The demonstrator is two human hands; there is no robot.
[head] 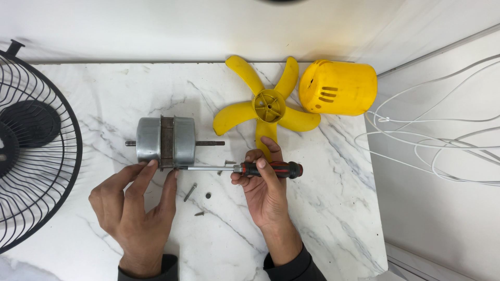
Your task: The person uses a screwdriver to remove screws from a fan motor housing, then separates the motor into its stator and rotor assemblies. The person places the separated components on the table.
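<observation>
A silver fan motor (165, 141) with a shaft sticking out each end lies on the marble table (104, 93). My left hand (133, 205) steadies it, fingertips on its near lower edge. My right hand (265, 190) grips a screwdriver (260, 168) with a red and black handle. The screwdriver lies level, its tip at the motor's lower right side. Loose screws (190, 192) and a small washer (208, 195) lie on the table between my hands.
A yellow fan blade (266, 106) lies behind the screwdriver, next to a yellow motor cover (338, 87). A black wire fan guard (36, 140) overhangs the table's left edge. White cable (432, 140) loops on the floor at right.
</observation>
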